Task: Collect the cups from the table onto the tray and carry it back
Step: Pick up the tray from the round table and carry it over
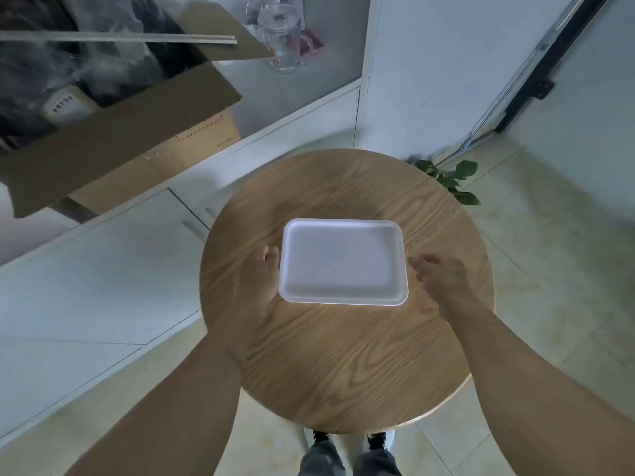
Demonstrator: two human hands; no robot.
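Observation:
A white rectangular tray [343, 262] with nothing in it lies on the round wooden table [343, 355], a little beyond its middle. My left hand [257, 280] is at the tray's left edge, thumb against the rim and fingers hidden under the near-left corner. My right hand [439, 280] hovers just right of the tray with loosely curled fingers, a small gap away from the rim and holding nothing. No cup stands on the table. A clear glass mug [285, 39] with a handle shows at the far top, behind the cabinet.
An open cardboard box [120, 132] full of dark items sits on the white low cabinet [86, 269] to the left. A green plant [450, 180] peeks out behind the table's far right edge. Pale floor tiles surround the table; my shoes [350, 438] are at its near edge.

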